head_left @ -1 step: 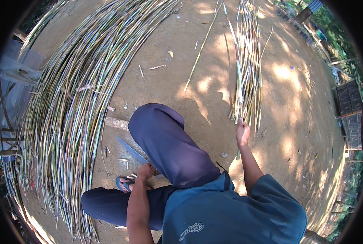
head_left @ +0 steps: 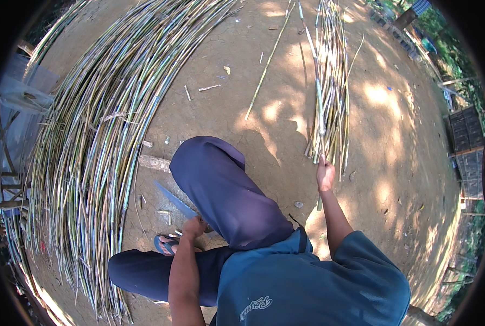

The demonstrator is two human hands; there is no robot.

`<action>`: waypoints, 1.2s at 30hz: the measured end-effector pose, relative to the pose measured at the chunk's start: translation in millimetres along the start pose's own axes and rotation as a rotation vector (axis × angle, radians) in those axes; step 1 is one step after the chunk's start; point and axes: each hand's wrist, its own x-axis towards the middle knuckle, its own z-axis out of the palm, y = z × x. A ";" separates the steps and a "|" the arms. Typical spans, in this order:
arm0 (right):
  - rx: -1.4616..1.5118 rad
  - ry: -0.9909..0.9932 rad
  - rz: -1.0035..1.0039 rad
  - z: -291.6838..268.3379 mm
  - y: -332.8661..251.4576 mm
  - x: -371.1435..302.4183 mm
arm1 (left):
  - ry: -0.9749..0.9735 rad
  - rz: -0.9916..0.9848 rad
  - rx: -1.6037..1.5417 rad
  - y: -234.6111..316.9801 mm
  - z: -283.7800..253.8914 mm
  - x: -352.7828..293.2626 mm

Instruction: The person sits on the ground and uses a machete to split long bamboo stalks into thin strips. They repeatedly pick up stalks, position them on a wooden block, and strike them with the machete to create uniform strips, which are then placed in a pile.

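My left hand [head_left: 194,226] is closed around the handle end of a handsaw [head_left: 175,200], low beside my bent leg. The saw's blade slants up and left over the ground, and its handle is mostly hidden by my fingers and trouser leg. My right hand [head_left: 325,175] reaches forward with its fingers wrapped round a thin bamboo pole [head_left: 317,87]. The pole runs away from me along a loose bundle of bamboo poles [head_left: 333,108], and its short near end sticks out below my hand.
A large heap of bamboo poles [head_left: 96,141] covers the left side. A wooden block [head_left: 155,163] lies by my knee, and one separate pole [head_left: 267,68] lies left of the bundle. Small bamboo offcuts [head_left: 209,87] are scattered on the dirt. My sandalled foot [head_left: 166,245] is near the saw.
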 end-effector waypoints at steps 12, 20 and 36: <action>-0.289 0.081 0.131 -5.1 43.6 98.6 | 0.118 -0.190 -0.135 18.4 -29.2 -22.1; -0.427 -0.120 0.308 17.2 96.1 143.4 | 0.064 -0.365 -0.255 -12.8 0.5 -33.7; -0.246 -0.263 -0.272 104.0 65.6 51.7 | 0.334 -0.470 -0.050 1.3 32.8 -27.0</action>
